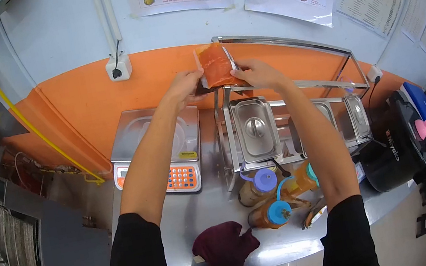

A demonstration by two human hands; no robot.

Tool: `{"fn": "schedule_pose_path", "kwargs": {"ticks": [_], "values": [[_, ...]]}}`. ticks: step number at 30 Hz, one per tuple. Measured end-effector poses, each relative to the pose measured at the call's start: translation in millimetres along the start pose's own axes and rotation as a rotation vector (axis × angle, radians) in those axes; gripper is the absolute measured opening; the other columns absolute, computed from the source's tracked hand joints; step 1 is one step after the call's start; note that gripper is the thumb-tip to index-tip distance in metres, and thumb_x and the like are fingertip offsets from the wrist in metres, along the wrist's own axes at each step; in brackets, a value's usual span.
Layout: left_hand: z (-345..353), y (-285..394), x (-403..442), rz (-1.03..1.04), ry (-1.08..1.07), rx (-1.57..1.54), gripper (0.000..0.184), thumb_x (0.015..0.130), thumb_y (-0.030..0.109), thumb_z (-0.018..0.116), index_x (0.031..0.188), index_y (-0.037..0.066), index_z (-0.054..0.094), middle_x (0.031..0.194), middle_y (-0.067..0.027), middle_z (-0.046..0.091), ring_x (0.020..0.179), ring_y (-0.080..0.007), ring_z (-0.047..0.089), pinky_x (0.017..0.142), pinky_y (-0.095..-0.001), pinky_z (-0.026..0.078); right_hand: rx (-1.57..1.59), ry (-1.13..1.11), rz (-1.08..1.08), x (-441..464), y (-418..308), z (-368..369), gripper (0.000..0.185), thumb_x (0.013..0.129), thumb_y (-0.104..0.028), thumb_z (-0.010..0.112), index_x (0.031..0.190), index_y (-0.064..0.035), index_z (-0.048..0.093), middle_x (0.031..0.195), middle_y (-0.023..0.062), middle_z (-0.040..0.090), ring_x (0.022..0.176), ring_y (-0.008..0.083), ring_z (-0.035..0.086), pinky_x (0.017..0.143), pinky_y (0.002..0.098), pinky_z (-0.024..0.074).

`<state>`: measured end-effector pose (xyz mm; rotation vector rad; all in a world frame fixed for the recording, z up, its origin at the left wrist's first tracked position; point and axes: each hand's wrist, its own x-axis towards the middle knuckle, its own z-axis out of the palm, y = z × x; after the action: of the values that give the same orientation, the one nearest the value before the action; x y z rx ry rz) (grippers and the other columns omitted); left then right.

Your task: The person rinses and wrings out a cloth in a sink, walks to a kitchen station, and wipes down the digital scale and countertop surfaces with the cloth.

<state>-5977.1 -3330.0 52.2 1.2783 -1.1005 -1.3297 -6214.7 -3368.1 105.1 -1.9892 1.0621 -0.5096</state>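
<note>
1. The left hand [187,84] holds the left edge of an orange packet [217,66]; its fingers are closed on this edge and partly hidden.
2. The right hand [259,73] holds the same packet at its right edge, with the thumb lying on the front side.
3. The packet is raised at the far side of the scene, before the orange part of the wall [81,99], above the far left corner of a metal rack [233,152].
4. In the rack, near the left end, there is a steel container with a lid [257,139]; more containers stand to the right, partly behind the right arm.
5. To the left of the rack, a scale [184,178] with orange keys stands on the bench [179,247], partly covered by the left arm.
6. On the near side of the rack are three bottles: one with a purple cap [265,179], one with a blue cap [279,212], and one with a green cap, which the right arm partly hides.
7. A dark red cloth [222,245] lies at the near edge, left of the bottles.
8. At the right is a black appliance [391,158].
</note>
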Motion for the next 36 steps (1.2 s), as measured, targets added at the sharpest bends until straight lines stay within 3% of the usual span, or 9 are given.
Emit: {"fn": "schedule_pose_path", "kwargs": {"ticks": [5,9,12,15,19,22,25,30,36], "values": [[16.9,7.9,8.4,-0.009,0.105,0.046,0.025,0.097,0.03,0.051,0.103,0.006,0.057,0.085,-0.0077,0.06,0.075,-0.0179,0.063,0.068,-0.035,0.055,-0.092,0.195,-0.012,5.1,0.6,8.0,0.034,0.09,-0.032,0.068,0.109,-0.0036,0.07,0.086,0.0092,0.067,0.072,0.0154,0.066,0.064,0.0312,0.0521],[22.6,-1.3,18.2,0.071,0.304,0.303,0.027,0.094,0.03,0.057,0.101,0.004,0.057,0.08,-0.0077,0.061,0.067,-0.0172,0.061,0.059,-0.0344,0.051,0.086,0.24,0.006,13.4,7.8,3.2,0.055,0.084,-0.034,0.075,0.127,-0.0051,0.06,0.097,0.0113,0.068,0.083,0.0182,0.067,0.067,0.0353,0.0543],[25.8,-25.3,36.7,0.396,0.444,0.33,0.02,0.088,0.025,0.06,0.083,0.006,0.056,0.072,-0.0103,0.061,0.065,-0.0219,0.062,0.052,-0.0347,0.047,0.24,0.157,0.198,23.1,-6.8,0.0,0.077,0.077,-0.036,0.081,0.139,-0.0048,0.048,0.106,0.0132,0.067,0.09,0.0214,0.067,0.068,0.0403,0.0558],[20.4,-25.2,44.7,0.296,0.371,0.324,0.019,0.086,0.022,0.06,0.078,0.005,0.057,0.07,-0.0102,0.061,0.066,-0.0225,0.062,0.055,-0.0356,0.046,0.47,0.171,0.317,45.5,2.2,-0.1,0.091,0.066,-0.04,0.089,0.134,0.0021,0.046,0.108,0.016,0.063,0.092,0.0236,0.066,0.065,0.0437,0.0562],[18.4,-11.8,28.8,0.149,0.31,0.229,0.025,0.094,0.02,0.054,0.078,0.002,0.06,0.069,-0.0046,0.058,0.063,-0.0141,0.054,0.055,-0.0339,0.044,0.188,0.286,0.304,39.2,-29.9,0.2,0.081,0.07,-0.033,0.088,0.13,0.0056,0.048,0.119,0.0184,0.061,0.101,0.0242,0.064,0.076,0.0385,0.0581],[10.7,-16.3,29.3,0.204,0.386,0.132,0.018,0.088,0.019,0.055,0.078,0.003,0.056,0.073,-0.0111,0.061,0.063,-0.0201,0.061,0.043,-0.0362,0.045,-0.037,0.529,-0.007,44.0,-24.7,-4.8,0.086,0.063,-0.038,0.089,0.129,0.0052,0.053,0.115,0.0196,0.064,0.1,0.0271,0.065,0.075,0.0405,0.0561],[10.3,-31.6,35.3,0.215,0.467,0.062,0.02,0.092,0.019,0.052,0.09,0.001,0.058,0.08,-0.0124,0.063,0.064,-0.0203,0.062,0.044,-0.037,0.045,-0.194,0.424,-0.044,35.3,-16.0,-6.0,0.071,0.076,-0.036,0.08,0.13,0.0024,0.053,0.119,0.0191,0.063,0.106,0.0286,0.063,0.092,0.0383,0.0503],[-0.3,-46.8,50.0,0.13,0.118,-0.114,0.032,0.101,0.028,0.041,0.106,0.001,0.058,0.091,-0.0105,0.063,0.074,-0.0196,0.061,0.065,-0.0368,0.054,0.162,0.362,-0.142,32.5,24.7,8.9,0.066,0.088,-0.04,0.067,0.131,0.0067,0.05,0.122,0.0251,0.061,0.11,0.0344,0.062,0.094,0.041,0.0485],[-6.8,-24.7,11.9,-0.017,0.044,-0.118,0.04,0.103,0.035,0.04,0.121,0.005,0.057,0.105,-0.0103,0.064,0.091,-0.0234,0.065,0.082,-0.0418,0.055,-0.15,0.53,-0.093,27.8,13.7,9.5,0.069,0.092,-0.046,0.058,0.135,0.0066,0.046,0.126,0.0294,0.057,0.117,0.0403,0.056,0.097,0.0446,0.0449]]}}
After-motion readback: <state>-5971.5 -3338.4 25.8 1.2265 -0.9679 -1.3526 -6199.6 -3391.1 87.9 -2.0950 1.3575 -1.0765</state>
